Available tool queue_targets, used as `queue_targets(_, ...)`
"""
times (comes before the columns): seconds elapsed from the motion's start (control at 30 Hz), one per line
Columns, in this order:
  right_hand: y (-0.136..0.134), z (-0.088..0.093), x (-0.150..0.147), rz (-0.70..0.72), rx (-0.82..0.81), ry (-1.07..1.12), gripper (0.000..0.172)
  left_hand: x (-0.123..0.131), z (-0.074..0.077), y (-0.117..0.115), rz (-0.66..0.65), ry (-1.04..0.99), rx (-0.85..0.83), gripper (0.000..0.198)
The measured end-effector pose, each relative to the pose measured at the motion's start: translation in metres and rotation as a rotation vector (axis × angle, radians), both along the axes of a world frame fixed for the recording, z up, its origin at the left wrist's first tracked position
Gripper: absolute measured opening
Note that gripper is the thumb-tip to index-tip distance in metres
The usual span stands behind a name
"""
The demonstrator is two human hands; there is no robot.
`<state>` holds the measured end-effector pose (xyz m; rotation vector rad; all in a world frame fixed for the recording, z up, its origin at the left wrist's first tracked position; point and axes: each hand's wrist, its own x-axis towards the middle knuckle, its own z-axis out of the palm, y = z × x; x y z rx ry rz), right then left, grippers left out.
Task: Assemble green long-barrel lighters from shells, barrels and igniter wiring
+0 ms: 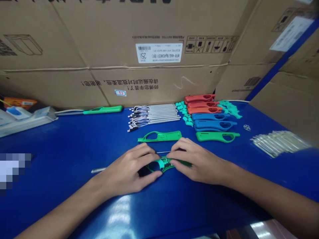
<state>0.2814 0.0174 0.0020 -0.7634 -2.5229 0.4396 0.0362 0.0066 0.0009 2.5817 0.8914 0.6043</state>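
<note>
Between my hands, low over the blue table, is an open green lighter casing half (152, 168) with a teal trigger piece (160, 163) in its loop. My left hand (136, 167) grips the loop end between thumb and fingers. My right hand (195, 161) pinches the casing near its middle; small parts under those fingertips are hidden. A silver metal tube (98, 170) sticks out to the left behind my left hand. Some thin metal (163, 152) shows between the hands. Just beyond lies another green casing half (168, 136).
Silver lighter tubes with wires (159, 114) lie in a row at the back. Right of them are teal triggers (186, 118) and red, orange, blue and green casings (214, 125). Clear sticks (279, 142) lie far right. A green lighter (104, 110) and power strip (37, 119) are left; cardboard (104, 49) stands behind.
</note>
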Motion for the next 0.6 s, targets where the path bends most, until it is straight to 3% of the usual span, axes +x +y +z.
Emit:
queue_targets(0.2, 0.004, 0.000, 0.001, -0.041, 0.081, 0.016, 0.020, -0.003, 0.006, 0.000, 0.001, 0.073, -0.036, 0.021)
queue_targets(0.33, 0.015, 0.017, 0.019, -0.146, 0.250, 0.003, 0.020, -0.005, 0.007, 0.000, 0.015, 0.092, -0.030, 0.020)
queue_targets(0.5, 0.013, 0.043, 0.096, -0.473, 0.443, -0.039, 0.015, -0.007, 0.004, -0.001, -0.002, 0.084, 0.015, 0.018)
queue_targets(0.6, 0.003, 0.043, 0.156, -0.776, 0.478, -0.079, 0.024, -0.007, 0.003, 0.000, -0.006, 0.099, 0.042, 0.020)
